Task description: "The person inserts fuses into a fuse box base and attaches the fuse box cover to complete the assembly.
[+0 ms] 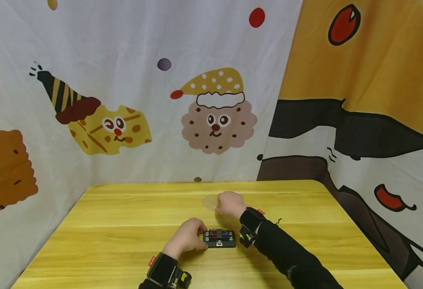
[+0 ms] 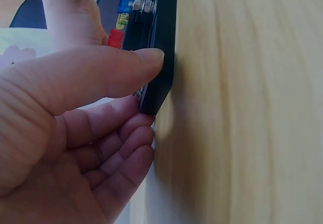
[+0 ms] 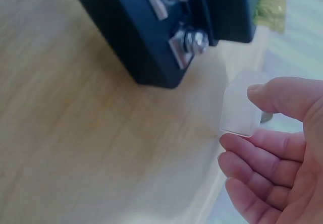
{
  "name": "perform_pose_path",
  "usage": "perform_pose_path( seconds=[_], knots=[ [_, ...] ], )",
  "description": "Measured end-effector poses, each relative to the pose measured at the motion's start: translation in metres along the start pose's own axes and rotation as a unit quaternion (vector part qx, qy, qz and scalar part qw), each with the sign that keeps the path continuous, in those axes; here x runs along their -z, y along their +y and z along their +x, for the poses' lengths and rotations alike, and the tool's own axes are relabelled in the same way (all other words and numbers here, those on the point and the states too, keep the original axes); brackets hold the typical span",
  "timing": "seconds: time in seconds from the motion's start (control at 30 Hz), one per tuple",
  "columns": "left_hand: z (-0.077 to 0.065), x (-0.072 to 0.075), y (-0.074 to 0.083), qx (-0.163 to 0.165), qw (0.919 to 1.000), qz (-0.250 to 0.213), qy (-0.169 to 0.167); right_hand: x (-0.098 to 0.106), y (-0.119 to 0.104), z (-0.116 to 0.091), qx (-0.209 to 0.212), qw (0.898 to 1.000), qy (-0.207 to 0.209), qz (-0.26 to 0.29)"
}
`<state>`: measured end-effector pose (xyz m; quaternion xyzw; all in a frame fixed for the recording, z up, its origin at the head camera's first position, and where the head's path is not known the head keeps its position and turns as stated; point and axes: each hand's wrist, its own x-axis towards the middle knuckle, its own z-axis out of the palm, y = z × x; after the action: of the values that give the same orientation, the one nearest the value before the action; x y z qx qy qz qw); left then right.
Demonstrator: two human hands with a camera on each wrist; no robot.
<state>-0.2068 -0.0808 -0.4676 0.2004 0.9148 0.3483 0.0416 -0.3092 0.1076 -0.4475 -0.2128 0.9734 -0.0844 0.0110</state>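
Observation:
A black fuse block [image 1: 220,243] with bolt terminals lies on the wooden table. Red and blue blade fuses show along its top; the left wrist view has a blue fuse [image 2: 124,3] and a red fuse [image 2: 115,39]. My left hand [image 1: 187,237] grips the block's left end, thumb on its front edge and fingers behind. Beyond the block, my right hand [image 1: 230,204] pinches a clear plastic cover [image 1: 209,203] by one end. In the right wrist view this cover [image 3: 241,105] sits between thumb and fingers, apart from the block.
The yellow wooden table [image 1: 124,208] spreads around both hands. Behind it hangs a white cloth [image 1: 124,48] with cartoon prints, and an orange and black printed part [image 1: 341,80] runs down the right side. Each wrist wears a black strap with a small camera.

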Motion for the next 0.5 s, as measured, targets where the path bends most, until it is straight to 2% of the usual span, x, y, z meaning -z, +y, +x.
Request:
perform_pose_path(
  seconds=[0.2,0.5],
  knots=[
    [0.001,-0.001,-0.001,-0.001,1.0000,0.000,-0.003,0.010,0.014,-0.014,0.008,0.997,0.019,0.080],
    [-0.001,-0.001,0.000,0.003,1.0000,0.000,0.002,0.020,0.037,-0.028,0.008,0.995,0.042,0.095]
  ],
)
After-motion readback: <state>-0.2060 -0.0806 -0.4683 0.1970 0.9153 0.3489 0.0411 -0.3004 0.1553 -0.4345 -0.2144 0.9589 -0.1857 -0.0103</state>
